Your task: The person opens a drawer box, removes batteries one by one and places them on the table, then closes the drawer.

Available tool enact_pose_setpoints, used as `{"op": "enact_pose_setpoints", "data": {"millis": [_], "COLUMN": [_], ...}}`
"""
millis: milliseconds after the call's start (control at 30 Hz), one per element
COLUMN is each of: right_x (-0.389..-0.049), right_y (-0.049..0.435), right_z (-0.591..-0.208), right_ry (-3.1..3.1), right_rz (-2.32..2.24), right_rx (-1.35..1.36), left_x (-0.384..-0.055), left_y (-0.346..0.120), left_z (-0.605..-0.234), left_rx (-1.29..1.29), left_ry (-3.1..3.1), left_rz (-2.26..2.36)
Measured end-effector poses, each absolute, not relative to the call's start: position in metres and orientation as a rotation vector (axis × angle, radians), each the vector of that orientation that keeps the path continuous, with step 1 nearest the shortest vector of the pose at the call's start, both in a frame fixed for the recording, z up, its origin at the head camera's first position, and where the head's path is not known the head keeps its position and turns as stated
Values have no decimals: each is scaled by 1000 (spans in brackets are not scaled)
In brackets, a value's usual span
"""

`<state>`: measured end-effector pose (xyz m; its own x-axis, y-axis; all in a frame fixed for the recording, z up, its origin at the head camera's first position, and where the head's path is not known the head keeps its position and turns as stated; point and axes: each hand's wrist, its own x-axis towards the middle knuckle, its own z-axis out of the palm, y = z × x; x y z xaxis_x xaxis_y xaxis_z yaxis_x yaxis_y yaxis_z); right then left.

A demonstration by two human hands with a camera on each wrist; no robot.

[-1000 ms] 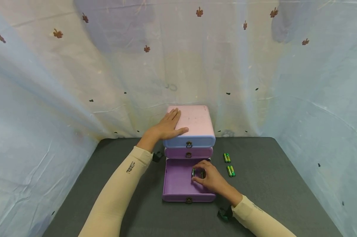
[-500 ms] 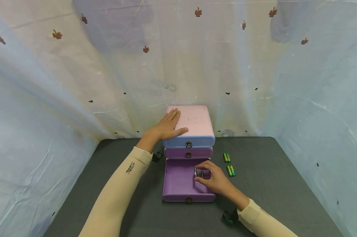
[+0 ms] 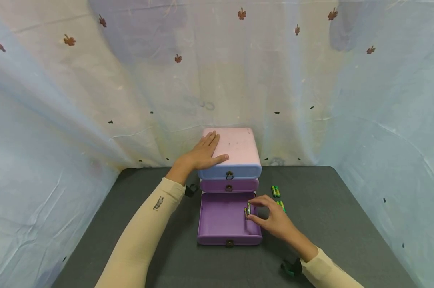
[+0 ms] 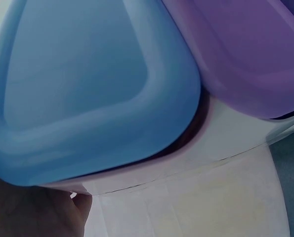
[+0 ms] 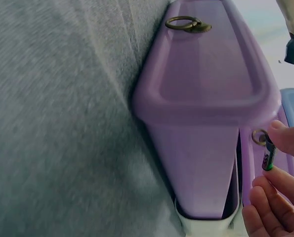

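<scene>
My left hand (image 3: pixel 201 155) rests flat, fingers spread, on the pink top of a small drawer cabinet (image 3: pixel 238 146). In the left wrist view only part of that hand (image 4: pixel 43 210) shows, beside the blue drawer front (image 4: pixel 82 84). Between thumb and fingertips my right hand (image 3: pixel 274 218) pinches a small green and black battery (image 5: pixel 269 154) by its two ends. It holds this over the right side of the pulled-out bottom purple drawer (image 3: pixel 217 222). A second battery (image 3: pixel 245 213) is in the drawer, just left of the held one in the head view.
To the right of the cabinet, two pairs of green batteries lie on the dark table: a far pair (image 3: pixel 276 191) and a near pair (image 3: pixel 281 206), the latter partly behind my right hand. The middle purple drawer (image 3: pixel 229 185) is pushed in. A patterned curtain (image 3: pixel 217 80) hangs behind.
My right hand has moved right across the drawer with the pinched battery, bringing it beside the second battery. The left hand stays on the cabinet top.
</scene>
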<state>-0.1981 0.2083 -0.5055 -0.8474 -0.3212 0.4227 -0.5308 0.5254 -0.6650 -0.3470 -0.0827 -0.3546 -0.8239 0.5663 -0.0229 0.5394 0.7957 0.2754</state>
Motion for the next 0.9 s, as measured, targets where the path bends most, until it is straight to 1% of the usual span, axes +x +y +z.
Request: {"op": "enact_pose_setpoints", "data": {"millis": [267, 533, 700, 900], "right_x": [-192, -189, -185, -180], "right_y": [226, 247, 258, 271], "right_z": [-505, -514, -520, -525], "right_ry": [-2518, -2526, -2533, -2593], "right_rz": [1167, 1138, 1127, 1132], "right_rx": [680, 646, 629, 579], "left_x": [-347, -351, -346, -347], "left_y": [-83, -83, -83, -83], "left_z": [-354, -358, -355, -355], "left_rx": [886, 865, 886, 884], "left_ry": [2879, 2878, 2889, 2879], "left_rz": [384, 382, 404, 379]}}
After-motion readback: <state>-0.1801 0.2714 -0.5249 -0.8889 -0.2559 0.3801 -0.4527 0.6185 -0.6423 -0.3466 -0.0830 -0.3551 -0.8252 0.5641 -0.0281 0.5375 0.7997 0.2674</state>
